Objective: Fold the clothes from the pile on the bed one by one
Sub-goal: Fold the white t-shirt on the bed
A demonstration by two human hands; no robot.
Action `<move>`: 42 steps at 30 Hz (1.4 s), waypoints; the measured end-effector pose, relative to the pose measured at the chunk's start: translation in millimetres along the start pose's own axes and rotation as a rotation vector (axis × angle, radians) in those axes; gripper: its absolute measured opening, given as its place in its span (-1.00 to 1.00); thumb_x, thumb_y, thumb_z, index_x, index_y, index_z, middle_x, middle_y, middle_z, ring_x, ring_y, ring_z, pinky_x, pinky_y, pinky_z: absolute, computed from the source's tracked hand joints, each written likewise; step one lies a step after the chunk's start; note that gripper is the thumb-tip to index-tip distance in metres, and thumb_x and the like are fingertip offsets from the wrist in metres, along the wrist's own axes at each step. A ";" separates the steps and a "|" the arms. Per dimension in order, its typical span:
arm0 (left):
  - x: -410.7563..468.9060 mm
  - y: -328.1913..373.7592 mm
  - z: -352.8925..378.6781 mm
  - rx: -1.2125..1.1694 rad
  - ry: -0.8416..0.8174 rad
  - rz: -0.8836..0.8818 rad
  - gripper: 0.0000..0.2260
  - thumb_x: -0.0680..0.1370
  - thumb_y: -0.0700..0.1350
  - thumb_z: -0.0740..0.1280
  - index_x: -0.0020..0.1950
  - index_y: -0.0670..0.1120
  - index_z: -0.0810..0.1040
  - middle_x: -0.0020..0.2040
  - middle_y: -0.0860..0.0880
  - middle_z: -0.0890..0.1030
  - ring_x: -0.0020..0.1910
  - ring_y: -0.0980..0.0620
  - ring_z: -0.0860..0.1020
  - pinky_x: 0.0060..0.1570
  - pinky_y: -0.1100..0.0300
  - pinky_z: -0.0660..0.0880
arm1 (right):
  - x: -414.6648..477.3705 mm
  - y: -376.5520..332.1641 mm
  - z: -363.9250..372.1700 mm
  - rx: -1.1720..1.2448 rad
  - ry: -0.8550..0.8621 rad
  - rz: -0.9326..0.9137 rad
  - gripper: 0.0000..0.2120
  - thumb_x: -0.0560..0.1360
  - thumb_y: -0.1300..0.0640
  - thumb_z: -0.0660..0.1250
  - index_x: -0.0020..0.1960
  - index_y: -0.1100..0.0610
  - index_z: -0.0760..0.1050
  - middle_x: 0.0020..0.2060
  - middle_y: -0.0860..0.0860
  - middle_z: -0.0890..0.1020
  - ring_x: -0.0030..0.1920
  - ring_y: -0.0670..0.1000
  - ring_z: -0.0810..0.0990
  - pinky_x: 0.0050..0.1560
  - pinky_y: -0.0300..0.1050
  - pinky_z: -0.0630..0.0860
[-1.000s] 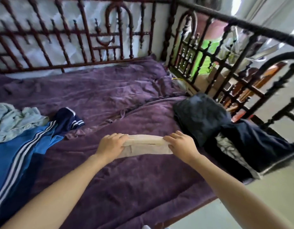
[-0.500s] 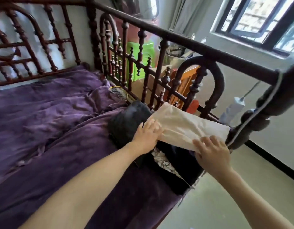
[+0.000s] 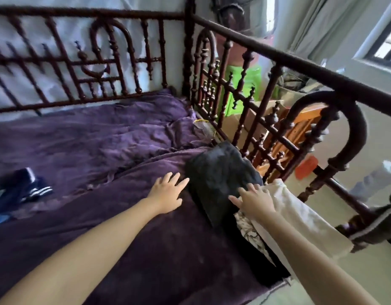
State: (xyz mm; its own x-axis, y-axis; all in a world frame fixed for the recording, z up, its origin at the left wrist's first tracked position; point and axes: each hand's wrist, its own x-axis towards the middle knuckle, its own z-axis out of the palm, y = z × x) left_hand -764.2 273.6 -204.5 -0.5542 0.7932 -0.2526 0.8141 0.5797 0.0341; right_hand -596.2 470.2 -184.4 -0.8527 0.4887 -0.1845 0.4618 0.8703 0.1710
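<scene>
Pile of clothes (image 3: pixel 21 188): at the far left edge of the bed, cut off by the frame. Shows only a navy cuff with white stripes and a sliver of bright blue.
Bedspread (image 3: pixel 91 146): purple and rumpled, spread over the whole mattress.
Left hand (image 3: pixel 167 192): palm down on the bedspread, grip apart, fingers straight and fanned, holding nothing. Fingertips just beside the black garment's left edge; too blurred to tell whether touching.
Mesh object (image 3: pixel 204 126): yellow-rimmed, half tucked between bedspread and rail, too small to identify.
Black garment (image 3: pixel 218 175): folded into a thick, creased block, lying near the bed's right edge close against the rail.
Right hand (image 3: pixel 254 200): grip apart, fingers spread flat. Palm on the near-left end of the cream garment, fingertips reaching onto the black one; clamped on nothing.
Patterned cloth (image 3: pixel 248 231): pale with dark print, only a crumpled edge peeping out beneath the cream garment.
Cream garment (image 3: pixel 300 223): folded into a long, smooth, flat rectangle, off-white. Lies on top of the stack at the bed's right edge, alongside the rail, one end abutting the black garment. Near side partly hidden by the right forearm.
Bed rail (image 3: pixel 267 51): dark turned wood with spindles and arches, smeared by motion blur.
Green bag (image 3: pixel 243 82): behind the rail, broken up by the spindles, shape unclear.
</scene>
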 end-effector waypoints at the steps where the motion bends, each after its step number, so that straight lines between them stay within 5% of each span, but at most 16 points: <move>1: -13.8 -20.8 -2.8 -0.033 0.019 -0.072 -0.41 0.59 0.01 0.12 0.55 0.06 -0.09 0.56 -0.07 -0.06 0.52 -0.10 -0.09 0.45 -0.07 0.00 | 14.0 -23.2 -12.2 0.036 -0.002 -0.046 -0.45 0.56 -0.29 -0.09 0.27 0.03 0.42 0.26 0.08 0.45 0.33 0.13 0.35 0.27 0.06 0.30; 8: -190.7 -169.2 0.0 -0.186 0.303 -0.714 -0.45 0.58 0.01 0.16 0.53 0.01 0.06 0.53 -0.05 0.13 0.48 -0.10 0.10 0.38 -0.02 0.18 | 58.2 -235.4 -92.5 -0.013 0.125 -0.618 -0.49 0.57 -0.27 -0.01 0.38 -0.02 0.32 0.35 0.03 0.37 0.39 0.09 0.29 0.32 0.03 0.29; 12: -338.9 -204.3 31.4 -0.283 0.423 -1.134 -0.58 0.56 -0.06 0.19 0.42 -0.07 0.30 0.34 -0.07 0.43 0.32 -0.11 0.36 0.23 0.03 0.33 | 21.8 -357.1 -111.4 -0.141 0.244 -0.910 -0.53 0.55 -0.29 -0.07 0.35 -0.15 0.31 0.32 -0.09 0.38 0.37 0.01 0.31 0.29 -0.04 0.35; 15: -420.1 -215.4 57.1 -0.313 0.436 -1.333 -0.60 0.55 -0.07 0.20 0.40 -0.06 0.33 0.34 -0.03 0.44 0.31 -0.09 0.36 0.21 0.05 0.34 | -22.3 -424.3 -121.4 -0.148 0.256 -1.063 -0.53 0.56 -0.26 -0.06 0.41 -0.15 0.22 0.36 -0.06 0.35 0.37 0.03 0.31 0.28 -0.05 0.33; 30: -641.7 -312.2 101.3 -0.239 0.649 -1.355 -0.57 0.59 -0.05 0.21 0.45 -0.09 0.30 0.38 -0.02 0.42 0.35 -0.08 0.33 0.21 0.08 0.35 | -177.8 -637.7 -124.3 -0.061 0.257 -1.187 -0.45 0.57 -0.27 -0.03 0.48 -0.03 0.14 0.39 0.05 0.34 0.41 0.09 0.26 0.35 0.05 0.25; 42: -687.6 -409.5 143.2 -0.306 0.616 -1.418 -0.58 0.58 -0.04 0.23 0.43 -0.07 0.32 0.36 0.00 0.43 0.35 -0.06 0.33 0.21 0.05 0.34 | -160.8 -778.8 -128.6 -0.075 0.179 -1.240 -0.46 0.60 -0.19 -0.01 0.50 0.02 0.06 0.42 0.07 0.28 0.42 0.10 0.23 0.34 0.05 0.24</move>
State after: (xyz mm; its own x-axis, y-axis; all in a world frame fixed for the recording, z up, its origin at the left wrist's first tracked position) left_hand -691.8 -535.9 -183.2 -0.8498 -0.4999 0.1669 -0.4307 0.8413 0.3268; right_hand -850.2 -294.0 -163.5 -0.7262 -0.6755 -0.1277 -0.6838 0.7290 0.0324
